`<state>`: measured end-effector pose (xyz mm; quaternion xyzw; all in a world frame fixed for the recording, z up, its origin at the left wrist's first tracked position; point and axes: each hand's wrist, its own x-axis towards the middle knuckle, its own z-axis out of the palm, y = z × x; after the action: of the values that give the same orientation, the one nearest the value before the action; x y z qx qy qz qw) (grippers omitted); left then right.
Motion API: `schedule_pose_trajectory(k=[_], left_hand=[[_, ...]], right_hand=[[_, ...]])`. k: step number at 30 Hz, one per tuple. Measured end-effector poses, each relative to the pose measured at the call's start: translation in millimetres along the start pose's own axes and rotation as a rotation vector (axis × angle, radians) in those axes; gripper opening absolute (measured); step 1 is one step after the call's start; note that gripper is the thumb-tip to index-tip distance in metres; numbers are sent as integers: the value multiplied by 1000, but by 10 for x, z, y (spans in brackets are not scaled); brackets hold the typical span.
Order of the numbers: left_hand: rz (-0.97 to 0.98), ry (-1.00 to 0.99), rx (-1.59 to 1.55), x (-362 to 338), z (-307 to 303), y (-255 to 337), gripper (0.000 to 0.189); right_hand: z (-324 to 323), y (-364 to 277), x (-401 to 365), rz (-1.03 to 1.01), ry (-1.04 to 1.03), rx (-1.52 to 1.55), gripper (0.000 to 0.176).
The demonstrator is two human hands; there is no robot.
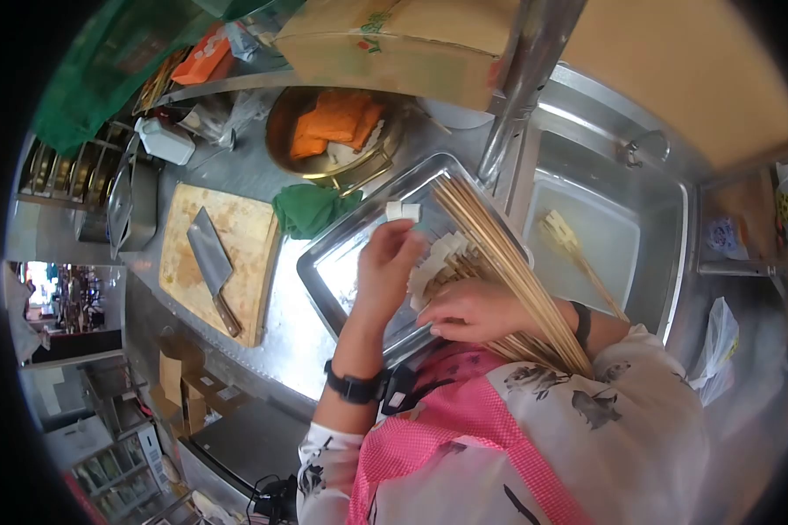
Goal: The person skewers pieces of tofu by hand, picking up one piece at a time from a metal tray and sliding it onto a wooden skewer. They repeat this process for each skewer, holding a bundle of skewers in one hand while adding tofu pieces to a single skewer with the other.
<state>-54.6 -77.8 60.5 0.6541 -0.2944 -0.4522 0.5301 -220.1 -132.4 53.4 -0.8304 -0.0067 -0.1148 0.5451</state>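
Observation:
At the tips of my left hand (390,262), thumb and fingers pinch small white blocks (403,211) of food above the metal tray (324,271). My right hand (473,311) lies lower over the tray, its fingers curled together and pointing left; whatever is in them is hidden. Just beyond it, several white pieces (446,258) are threaded on wooden sticks and heaped in the tray. A long bundle of bare bamboo skewers (508,271) slants across the tray's right side, passing over my right wrist.
A cleaver (210,258) rests on a wooden cutting board (171,262) to the left. Between board and tray lies a green cloth (306,210). Behind it stands a brass-coloured pot (280,144) holding orange packets (341,122). The sink (674,289) at right contains a skewered piece (562,232).

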Motion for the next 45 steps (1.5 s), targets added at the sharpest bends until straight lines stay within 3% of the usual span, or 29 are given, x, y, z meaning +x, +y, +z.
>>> schedule_pose_trajectory(k=[1, 4, 13, 16, 19, 20, 23, 24, 27, 28, 31, 34, 35, 37, 40, 43, 45], left_hand=[[-74, -99, -123, 50, 73, 51, 27], [-261, -137, -383, 235, 271, 17, 23], [-189, -17, -411, 216, 374, -34, 13], [-99, -35, -511, 63, 159, 59, 10], [104, -84, -570, -190, -60, 233, 3], [135, -81, -537, -238, -133, 217, 2], [111, -120, -553, -284, -270, 81, 3], [35, -146, -587, -269, -334, -47, 4], [-102, -202, -586, -220, -411, -305, 8], [-88, -256, -604, -157, -492, -433, 11], [-25, 43, -516, 142, -761, -673, 16], [165, 166, 352, 456, -837, -872, 28], [244, 151, 455, 563, -827, -986, 41], [575, 111, 905, 662, -797, -1101, 45], [575, 4, 999, 759, -728, -1122, 48], [540, 8, 990, 779, -725, -1124, 34], [130, 63, 454, 737, -699, -1118, 25]], right_hand=[[9, -16, 8, -10, 6, 3, 19], [20, 19, 10, -22, 21, -29, 18], [33, 68, 3, -33, 35, -29, 18], [-65, 4, -13, 160, -60, 112, 19], [-67, -59, -8, 325, -27, 248, 23], [-51, -5, -29, 298, 11, 336, 30], [-41, 118, -40, 199, 128, 539, 38], [-50, 156, -36, 125, 132, 448, 46], [-67, 67, 23, 354, 58, 581, 37], [-57, 69, 24, 315, 14, 514, 30], [-74, 70, 49, 339, -18, 467, 28], [-24, 109, 37, 311, 27, 537, 34], [-20, 100, 41, 318, 29, 546, 35], [-29, 80, 56, 327, 40, 560, 40], [-36, 132, 19, 295, 32, 504, 43], [-24, 150, 5, 328, 15, 503, 43], [-33, 121, 14, 354, 13, 523, 43]])
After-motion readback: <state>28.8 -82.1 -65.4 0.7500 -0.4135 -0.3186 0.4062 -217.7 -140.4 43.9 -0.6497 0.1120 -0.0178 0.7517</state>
